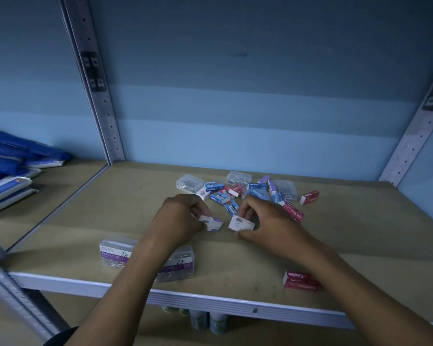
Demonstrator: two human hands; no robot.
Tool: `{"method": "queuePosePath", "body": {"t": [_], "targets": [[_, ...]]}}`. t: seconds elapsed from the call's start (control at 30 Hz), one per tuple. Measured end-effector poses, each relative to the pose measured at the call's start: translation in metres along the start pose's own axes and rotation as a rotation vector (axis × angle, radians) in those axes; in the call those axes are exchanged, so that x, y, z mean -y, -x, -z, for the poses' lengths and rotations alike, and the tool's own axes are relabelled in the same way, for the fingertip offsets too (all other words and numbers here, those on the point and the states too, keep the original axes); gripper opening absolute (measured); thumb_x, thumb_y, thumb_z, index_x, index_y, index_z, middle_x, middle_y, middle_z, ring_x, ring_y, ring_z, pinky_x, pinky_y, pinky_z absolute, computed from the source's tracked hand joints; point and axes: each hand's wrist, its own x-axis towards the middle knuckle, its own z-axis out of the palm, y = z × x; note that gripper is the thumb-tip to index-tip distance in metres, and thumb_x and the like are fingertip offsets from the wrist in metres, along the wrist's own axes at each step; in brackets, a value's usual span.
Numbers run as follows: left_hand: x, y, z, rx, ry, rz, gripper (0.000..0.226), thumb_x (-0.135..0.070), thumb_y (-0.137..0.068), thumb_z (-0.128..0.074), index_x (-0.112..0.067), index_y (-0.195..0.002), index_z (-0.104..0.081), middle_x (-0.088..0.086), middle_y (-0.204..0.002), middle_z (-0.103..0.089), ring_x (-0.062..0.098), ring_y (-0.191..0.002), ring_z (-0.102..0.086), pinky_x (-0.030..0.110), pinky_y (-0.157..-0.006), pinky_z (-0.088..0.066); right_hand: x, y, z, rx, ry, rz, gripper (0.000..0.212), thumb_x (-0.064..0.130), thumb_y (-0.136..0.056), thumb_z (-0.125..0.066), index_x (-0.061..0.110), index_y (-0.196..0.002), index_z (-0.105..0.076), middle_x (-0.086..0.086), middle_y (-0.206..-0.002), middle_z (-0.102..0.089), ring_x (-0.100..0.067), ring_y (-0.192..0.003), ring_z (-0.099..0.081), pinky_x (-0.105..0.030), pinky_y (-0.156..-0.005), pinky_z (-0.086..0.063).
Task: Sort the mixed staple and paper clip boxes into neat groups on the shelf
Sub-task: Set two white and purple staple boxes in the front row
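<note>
You are early in the sort. Your left hand (183,216) pinches a small white-and-purple box (213,224); your right hand (263,221) pinches a white box (241,224) just beside it, both low over the shelf (110,201). Two clip boxes (118,250) sit front left and red staple boxes (301,281) front right. The mixed pile (245,189) behind your hands remains unsorted.
</note>
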Motion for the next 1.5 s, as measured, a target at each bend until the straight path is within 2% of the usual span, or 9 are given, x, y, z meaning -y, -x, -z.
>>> {"method": "queuePosePath", "body": {"t": [0.2, 0.43, 0.73, 0.97, 1.07, 1.17, 1.23, 1.33, 1.5], "targets": [[-0.014, 0.015, -0.005, 0.148, -0.009, -0.050, 0.020, -0.003, -0.072, -0.070, -0.022, -0.079, -0.074, -0.009, -0.079, -0.072, -0.007, -0.068, -0.060, 0.006, -0.058, -0.042, -0.011, 0.024, 0.012, 0.009, -0.051, -0.018, 0.035, 0.029, -0.065, -0.088, 0.031, -0.085, -0.059, 0.010, -0.084, -0.066, -0.004, -0.076, -0.061, -0.029, -0.070, -0.053], [-0.019, 0.023, -0.004, 0.198, -0.058, -0.101, 0.022, -0.002, -0.074, -0.067, -0.022, -0.081, -0.072, -0.010, -0.077, -0.072, -0.004, -0.068, -0.061, 0.008, -0.058, -0.043, -0.017, 0.029, 0.014, 0.030, -0.012, 0.021, 0.027, 0.007, -0.070, -0.084, 0.026, -0.080, -0.068, 0.009, -0.082, -0.069, -0.005, -0.076, -0.064, -0.035, -0.072, -0.057], [-0.021, 0.021, -0.008, 0.174, -0.281, -0.094, 0.024, -0.034, -0.070, -0.083, -0.032, -0.083, -0.063, -0.017, -0.084, -0.065, 0.000, -0.078, -0.059, 0.023, -0.071, -0.049, -0.022, 0.030, 0.018, 0.032, 0.100, 0.058, 0.023, 0.014, -0.078, -0.081, 0.032, -0.092, -0.079, 0.014, -0.091, -0.059, -0.002, -0.084, -0.057, -0.014, -0.068, -0.041], [-0.037, 0.029, -0.012, 0.122, -0.596, -0.157, 0.049, -0.063, -0.084, -0.056, -0.041, -0.128, -0.049, -0.013, -0.108, -0.070, 0.019, -0.111, -0.058, 0.039, -0.096, -0.042, -0.020, 0.031, 0.021, 0.082, 0.123, 0.083, 0.024, 0.022, -0.094, -0.065, 0.042, -0.100, -0.077, 0.017, -0.084, -0.054, 0.002, -0.077, -0.052, -0.019, -0.066, -0.039], [-0.032, 0.027, -0.007, 0.153, -0.493, -0.277, 0.037, -0.034, -0.097, -0.045, -0.048, -0.131, -0.048, -0.017, -0.124, -0.063, 0.019, -0.116, -0.054, 0.041, -0.096, -0.045, -0.015, 0.033, 0.020, 0.104, 0.115, 0.069, 0.019, 0.033, -0.098, -0.057, 0.038, -0.101, -0.076, 0.022, -0.078, -0.059, 0.009, -0.076, -0.053, -0.016, -0.063, -0.037], [-0.029, 0.023, -0.005, 0.277, -0.475, -0.389, 0.058, -0.007, -0.091, -0.044, -0.055, -0.122, -0.053, -0.021, -0.132, -0.051, 0.016, -0.118, -0.049, 0.042, -0.094, -0.047, -0.010, 0.034, 0.020, 0.104, 0.084, 0.078, 0.019, 0.049, -0.091, -0.061, 0.037, -0.094, -0.076, 0.019, -0.086, -0.067, 0.005, -0.081, -0.059, -0.023, -0.070, -0.050], [-0.031, 0.022, -0.007, 0.305, -0.514, -0.390, 0.065, 0.001, -0.087, -0.045, -0.054, -0.118, -0.058, -0.021, -0.135, -0.046, 0.015, -0.121, -0.044, 0.042, -0.096, -0.045, -0.009, 0.035, 0.019, 0.110, 0.084, 0.088, 0.012, 0.043, -0.090, -0.065, 0.037, -0.092, -0.076, 0.018, -0.085, -0.067, 0.003, -0.081, -0.060, -0.025, -0.071, -0.053], [-0.026, 0.017, -0.010, 0.289, -0.514, -0.399, 0.059, 0.000, -0.085, -0.053, -0.050, -0.114, -0.061, -0.022, -0.131, -0.049, 0.014, -0.120, -0.045, 0.041, -0.096, -0.045, -0.006, 0.036, 0.020, 0.102, 0.034, 0.085, 0.007, 0.031, -0.090, -0.070, 0.035, -0.094, -0.072, 0.016, -0.082, -0.069, 0.004, -0.078, -0.062, -0.021, -0.069, -0.052], [-0.018, 0.008, -0.011, 0.260, -0.470, -0.394, 0.032, -0.021, -0.084, -0.070, -0.045, -0.105, -0.068, -0.019, -0.118, -0.058, 0.014, -0.112, -0.049, 0.039, -0.096, -0.046, -0.004, 0.039, 0.018, 0.070, -0.031, 0.013, 0.027, 0.025, -0.086, -0.075, 0.037, -0.106, -0.062, 0.013, -0.084, -0.070, 0.003, -0.074, -0.063, -0.020, -0.069, -0.051]]}}
